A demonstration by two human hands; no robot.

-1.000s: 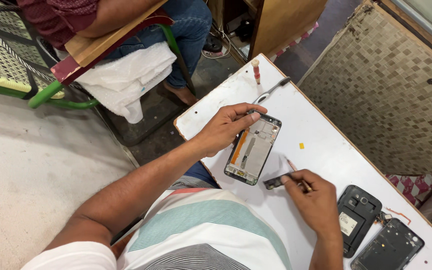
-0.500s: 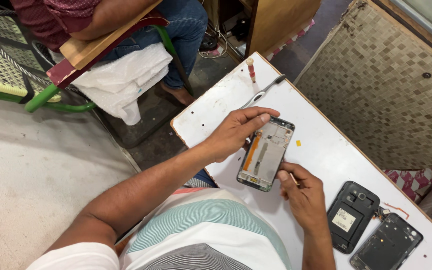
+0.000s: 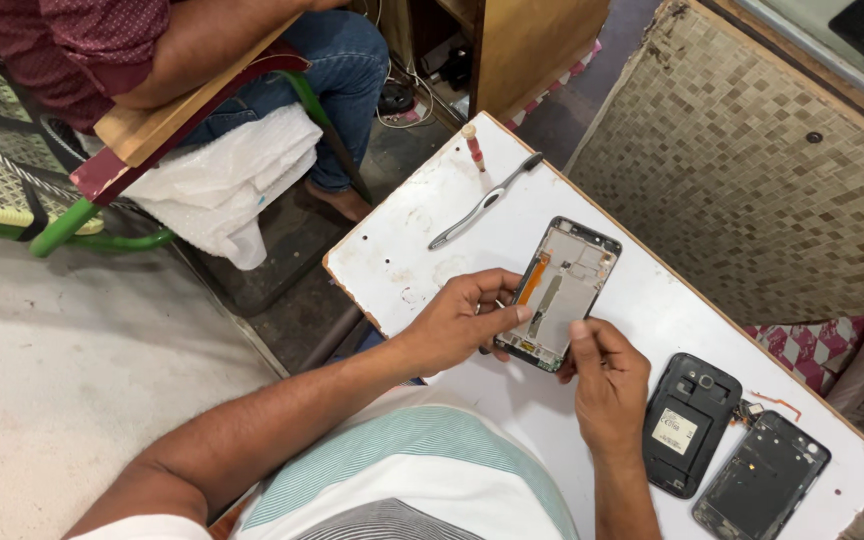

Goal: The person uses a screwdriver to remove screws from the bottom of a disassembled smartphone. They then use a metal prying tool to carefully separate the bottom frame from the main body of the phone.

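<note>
An opened phone frame (image 3: 564, 288) with an orange flex strip lies on the white table (image 3: 412, 260). My left hand (image 3: 467, 318) grips its left edge near the bottom, thumb and fingers around the side. My right hand (image 3: 607, 380) is at the frame's lower right corner, fingertips pinched on the inside of it; whether a small part sits between them I cannot tell.
A black phone body (image 3: 690, 422) and a dark back cover (image 3: 762, 476) lie to the right. A grey tool (image 3: 482, 202) and a red-white screwdriver (image 3: 473, 147) lie at the far end. Another person sits on a chair (image 3: 102, 150) at the upper left.
The phone frame has shifted along the table with my left hand sliding down to its lower left edge. My right hand moved up from the table to the frame's lower right corner.
</note>
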